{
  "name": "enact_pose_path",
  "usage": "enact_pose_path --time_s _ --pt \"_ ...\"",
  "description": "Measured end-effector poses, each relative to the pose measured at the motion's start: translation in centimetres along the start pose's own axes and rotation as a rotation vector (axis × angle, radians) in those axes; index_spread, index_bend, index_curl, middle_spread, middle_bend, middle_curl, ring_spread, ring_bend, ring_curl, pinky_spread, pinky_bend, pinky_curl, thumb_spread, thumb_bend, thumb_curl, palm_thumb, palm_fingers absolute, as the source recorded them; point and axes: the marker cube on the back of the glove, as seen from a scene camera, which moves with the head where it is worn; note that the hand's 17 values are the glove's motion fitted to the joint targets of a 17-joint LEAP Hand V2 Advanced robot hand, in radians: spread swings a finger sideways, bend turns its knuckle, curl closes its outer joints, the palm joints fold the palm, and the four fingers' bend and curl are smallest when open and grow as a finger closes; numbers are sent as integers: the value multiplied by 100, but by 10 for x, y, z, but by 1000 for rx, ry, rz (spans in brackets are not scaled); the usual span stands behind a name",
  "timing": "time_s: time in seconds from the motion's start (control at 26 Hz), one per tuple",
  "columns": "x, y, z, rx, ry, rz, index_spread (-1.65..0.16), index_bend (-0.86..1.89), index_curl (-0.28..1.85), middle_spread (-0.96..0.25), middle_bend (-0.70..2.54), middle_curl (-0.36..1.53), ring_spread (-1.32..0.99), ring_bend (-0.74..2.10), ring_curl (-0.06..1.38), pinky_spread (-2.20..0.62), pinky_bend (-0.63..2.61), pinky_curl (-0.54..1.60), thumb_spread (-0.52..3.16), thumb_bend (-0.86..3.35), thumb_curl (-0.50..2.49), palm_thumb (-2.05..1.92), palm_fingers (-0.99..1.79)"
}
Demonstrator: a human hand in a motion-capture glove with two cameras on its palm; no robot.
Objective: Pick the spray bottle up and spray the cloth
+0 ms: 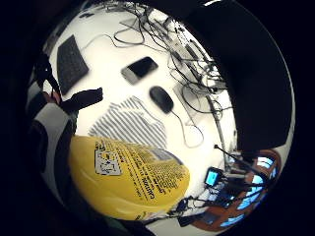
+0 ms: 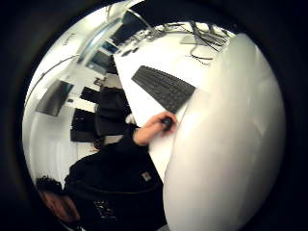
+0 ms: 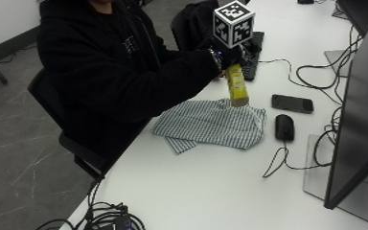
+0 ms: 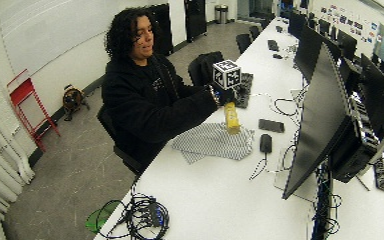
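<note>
From the outside view I see my gloved right hand (image 3: 227, 51) raised above the white table (image 3: 222, 182), fingers curled round the top of the yellow spray bottle (image 3: 237, 86), which hangs upright below the hand, clear of the tabletop. The bottle's base sits over the far edge of the striped cloth (image 3: 211, 123); whether it touches the fabric I cannot tell from this angle. The cloth lies crumpled and flat on the table, in front of the seated person. In the little-finger palm view the bottle's yellow body with its printed label (image 1: 129, 174) fills the near field, close against the palm, and the cloth (image 1: 129, 123) shows beyond it. Beside the cloth lie a black mouse (image 3: 284, 127) and a dark phone (image 3: 292, 103); a black keyboard (image 3: 252, 55) sits further along the table. In the thumb-side view the person's bare left hand (image 2: 154, 128) rests at the table edge near the keyboard (image 2: 163, 87).
</note>
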Motion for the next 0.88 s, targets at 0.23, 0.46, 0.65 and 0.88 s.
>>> enact_pose_path --time_s 0.23,0.46,0.65,0.88 --pt "-15 -40 9 126 -391 13 -33 18 54 -20 58 53 -23 63 46 -31 43 39 11 -3 80 101 132" --pt "4 -66 18 358 -716 100 -33 18 54 -19 58 53 -23 63 46 -31 44 39 11 -3 80 101 132" --pt "14 -67 48 338 -881 118 -33 18 55 -19 58 53 -23 63 46 -31 44 39 11 -3 80 101 132" --pt "10 -75 70 375 -982 132 -32 18 55 -19 58 53 -23 63 46 -31 44 39 10 -3 80 101 132"
